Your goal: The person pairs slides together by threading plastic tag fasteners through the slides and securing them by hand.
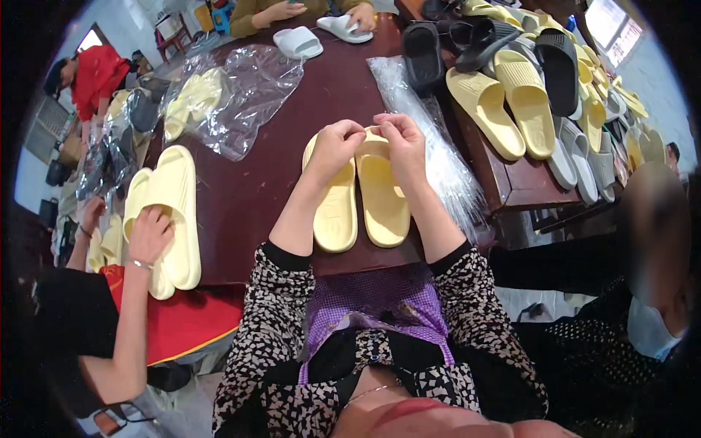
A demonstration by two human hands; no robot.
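A pair of pale yellow slide slippers, the left one [336, 215] and the right one [385, 208], lies side by side on the dark red table in front of me, heels toward me. My left hand [337, 150] is above the toe of the left slipper, thumb and fingertips pinched together. Over the right slipper's toe my right hand [401, 150] is closed the same way, its fingertips close to those of the left. Whatever sits between the fingertips is too small to make out. Both hands partly cover the slippers' straps.
Flat clear plastic bags [438, 157] lie right of my slippers. Yellow, black and grey slippers [504, 109] crowd the table at the right. Crumpled clear film [255, 91] lies far left. At the left a co-worker's hand [151, 235] is in another yellow pair; across the table someone handles white slippers [343, 29].
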